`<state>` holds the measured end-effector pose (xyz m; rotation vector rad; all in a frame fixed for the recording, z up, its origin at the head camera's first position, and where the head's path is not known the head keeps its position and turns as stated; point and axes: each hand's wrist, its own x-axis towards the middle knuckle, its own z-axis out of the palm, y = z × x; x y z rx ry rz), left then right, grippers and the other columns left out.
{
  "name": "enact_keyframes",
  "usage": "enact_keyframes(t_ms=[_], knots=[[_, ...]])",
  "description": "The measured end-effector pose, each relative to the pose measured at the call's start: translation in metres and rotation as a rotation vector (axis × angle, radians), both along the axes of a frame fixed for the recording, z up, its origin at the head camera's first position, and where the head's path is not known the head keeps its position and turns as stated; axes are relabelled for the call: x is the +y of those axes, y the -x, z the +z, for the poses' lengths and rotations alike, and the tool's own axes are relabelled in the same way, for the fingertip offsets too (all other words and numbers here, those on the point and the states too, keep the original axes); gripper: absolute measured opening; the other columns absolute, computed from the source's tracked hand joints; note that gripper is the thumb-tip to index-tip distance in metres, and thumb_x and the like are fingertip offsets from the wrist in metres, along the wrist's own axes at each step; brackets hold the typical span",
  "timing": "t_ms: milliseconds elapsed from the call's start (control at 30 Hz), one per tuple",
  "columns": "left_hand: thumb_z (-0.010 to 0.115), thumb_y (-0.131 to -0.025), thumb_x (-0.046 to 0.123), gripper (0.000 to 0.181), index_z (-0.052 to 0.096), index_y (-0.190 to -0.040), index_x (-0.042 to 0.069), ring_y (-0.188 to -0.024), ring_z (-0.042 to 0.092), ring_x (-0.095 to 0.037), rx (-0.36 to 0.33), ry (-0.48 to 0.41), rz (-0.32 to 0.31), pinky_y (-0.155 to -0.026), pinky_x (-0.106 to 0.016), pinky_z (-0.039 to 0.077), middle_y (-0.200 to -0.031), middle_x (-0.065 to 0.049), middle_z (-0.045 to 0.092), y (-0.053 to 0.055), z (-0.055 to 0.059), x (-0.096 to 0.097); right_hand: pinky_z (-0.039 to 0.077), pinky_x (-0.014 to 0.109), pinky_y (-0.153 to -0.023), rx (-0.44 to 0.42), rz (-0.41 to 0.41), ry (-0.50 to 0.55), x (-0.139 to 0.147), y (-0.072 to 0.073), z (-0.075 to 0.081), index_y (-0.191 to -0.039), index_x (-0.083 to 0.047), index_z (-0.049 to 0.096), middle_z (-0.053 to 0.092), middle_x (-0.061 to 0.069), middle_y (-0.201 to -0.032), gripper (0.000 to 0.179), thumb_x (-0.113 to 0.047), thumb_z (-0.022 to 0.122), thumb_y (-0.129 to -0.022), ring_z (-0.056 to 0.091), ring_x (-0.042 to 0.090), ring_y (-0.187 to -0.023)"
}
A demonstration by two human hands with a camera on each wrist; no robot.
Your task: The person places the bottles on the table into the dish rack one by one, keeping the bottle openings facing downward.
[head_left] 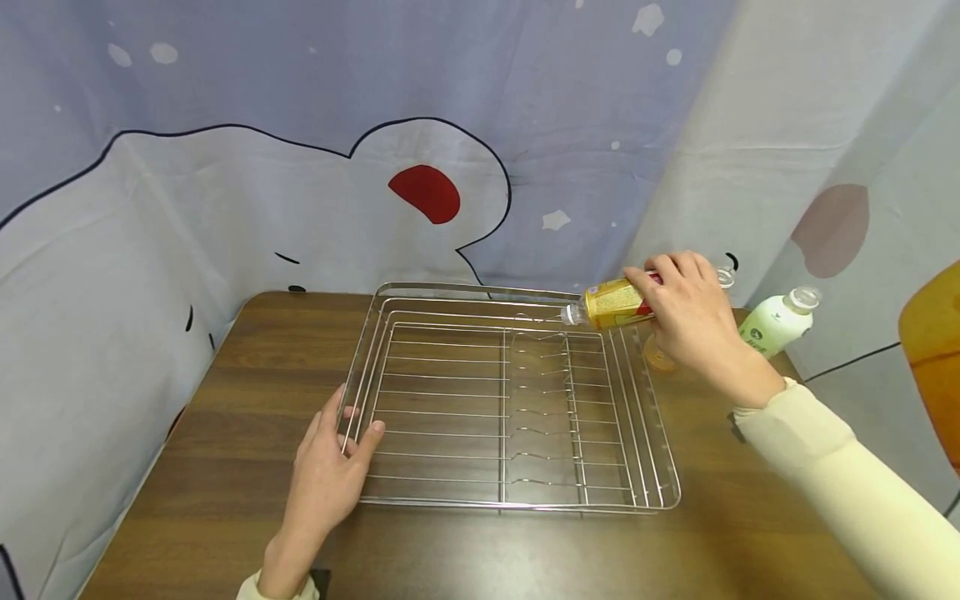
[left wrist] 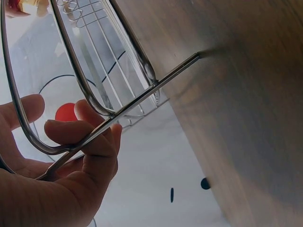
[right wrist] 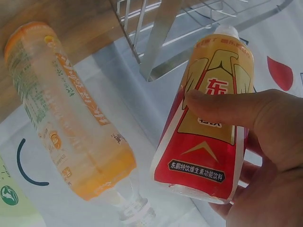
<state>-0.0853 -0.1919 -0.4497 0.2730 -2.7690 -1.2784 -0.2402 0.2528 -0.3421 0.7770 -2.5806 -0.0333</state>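
Observation:
A silver wire rack (head_left: 442, 412) with a rounded rim and wavy wires right of its middle spans the middle of the wooden table. My left hand (head_left: 327, 471) grips the rack's left side, with fingers curled round the metal rods (left wrist: 90, 135) in the left wrist view. Over the rack's far right corner, my right hand (head_left: 686, 312) holds a gold and red drink bottle (head_left: 618, 302) tipped on its side. Its clear neck points left across the wires. In the right wrist view the thumb presses on the bottle's label (right wrist: 208, 118).
A clear bottle with an orange label (right wrist: 71, 113) stands beyond my right hand, partly hidden by it in the head view. Right of that is a pale green bottle (head_left: 776, 323). An orange object (head_left: 933, 362) cuts into the right edge. A printed curtain (head_left: 315, 208) hangs behind the table (head_left: 225, 433).

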Motion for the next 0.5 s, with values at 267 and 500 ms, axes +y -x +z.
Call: enact_keyframes(t_ms=[267, 500], knots=[[0.071, -0.110, 0.032, 0.080, 0.032, -0.172, 0.001, -0.084, 0.064, -0.017, -0.003, -0.001, -0.001, -0.076, -0.037, 0.050, -0.144, -0.019, 0.063, -0.0002, -0.0003, -0.0005, 0.042, 0.065, -0.113, 0.007, 0.013, -0.040, -0.0019, 0.0046, -0.0023, -0.134, 0.000, 0.071, 0.067, 0.027, -0.120, 0.075, 0.018, 0.079, -0.062, 0.057, 0.053, -0.117], [0.071, -0.110, 0.031, 0.080, 0.032, -0.172, 0.002, -0.084, 0.064, -0.017, 0.000, -0.003, 0.001, -0.077, -0.038, 0.049, -0.144, -0.019, 0.063, 0.0001, -0.0007, -0.0001, 0.043, 0.063, -0.109, 0.017, 0.037, -0.064, -0.0035, 0.0071, -0.0057, -0.129, 0.000, 0.071, 0.067, 0.026, -0.116, 0.074, 0.015, 0.078, -0.057, 0.058, 0.051, -0.116]])
